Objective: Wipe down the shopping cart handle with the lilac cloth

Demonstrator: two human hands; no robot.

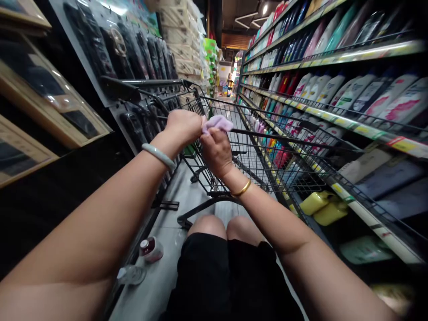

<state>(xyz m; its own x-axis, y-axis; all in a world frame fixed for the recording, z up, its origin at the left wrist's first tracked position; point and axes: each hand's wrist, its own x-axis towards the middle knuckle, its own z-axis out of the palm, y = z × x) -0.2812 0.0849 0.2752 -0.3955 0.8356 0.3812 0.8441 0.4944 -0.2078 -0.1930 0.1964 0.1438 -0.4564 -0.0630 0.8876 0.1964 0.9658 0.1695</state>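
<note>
Just above center toward 12 o'clock, one purple cloth (218,124) is bunched in the right hand (216,149), at the rail of one cart (267,134). Left hand (184,122) looks curled beside it, fingers hidden, so can't tell what it's gripping. Imo a hard push could roll the cart, or a stray foot topple the two floor bottles (153,249) around 7:30. Also two yellow bottles (331,211) near 4.

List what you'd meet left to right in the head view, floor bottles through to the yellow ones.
Clear bottle → red bottle → left hand → cloth → gold bangle → yellow bottles.
</note>
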